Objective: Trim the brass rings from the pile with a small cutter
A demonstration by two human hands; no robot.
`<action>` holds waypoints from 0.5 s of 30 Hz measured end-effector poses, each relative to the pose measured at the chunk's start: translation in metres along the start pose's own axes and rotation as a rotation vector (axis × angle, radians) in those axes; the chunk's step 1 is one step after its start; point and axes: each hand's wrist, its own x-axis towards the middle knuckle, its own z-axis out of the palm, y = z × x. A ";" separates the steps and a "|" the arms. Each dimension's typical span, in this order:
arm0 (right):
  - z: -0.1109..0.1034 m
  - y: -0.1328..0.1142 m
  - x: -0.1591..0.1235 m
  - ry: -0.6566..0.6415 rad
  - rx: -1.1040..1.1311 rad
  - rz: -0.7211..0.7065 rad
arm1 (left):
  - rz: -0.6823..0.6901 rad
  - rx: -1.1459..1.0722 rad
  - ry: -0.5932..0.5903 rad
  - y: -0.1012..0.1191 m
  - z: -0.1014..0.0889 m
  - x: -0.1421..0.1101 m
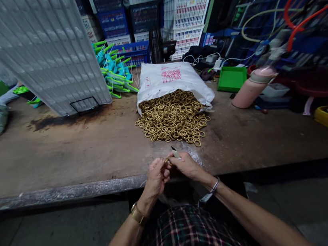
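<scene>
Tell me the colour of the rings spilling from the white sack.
The rings are gold-coloured, shown in the head view.

The scene is dim and cool-toned, its light source out of view. The white sack point(153, 78) and pale crates point(187, 9) show brightest, while heavy shadow gathers beneath the front edge of the tabletop point(66, 160). The brass-coloured rings point(169, 118) near the middle look fairly crisp; sharpness falls away outward — the orange hoses point(286, 16) smear, and the ribbed panel point(60, 52) appears stretched by wide-angle distortion.
</scene>
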 end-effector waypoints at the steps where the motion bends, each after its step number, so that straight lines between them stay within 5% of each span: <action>1: -0.001 0.000 0.000 0.037 -0.033 -0.029 | 0.000 0.002 0.008 -0.002 -0.001 0.001; 10: -0.003 0.001 -0.003 0.045 -0.293 -0.234 | -0.031 0.010 -0.010 -0.003 -0.003 -0.001; 15: 0.000 0.001 0.000 0.102 -0.237 -0.122 | 0.048 0.145 0.026 -0.004 -0.004 -0.001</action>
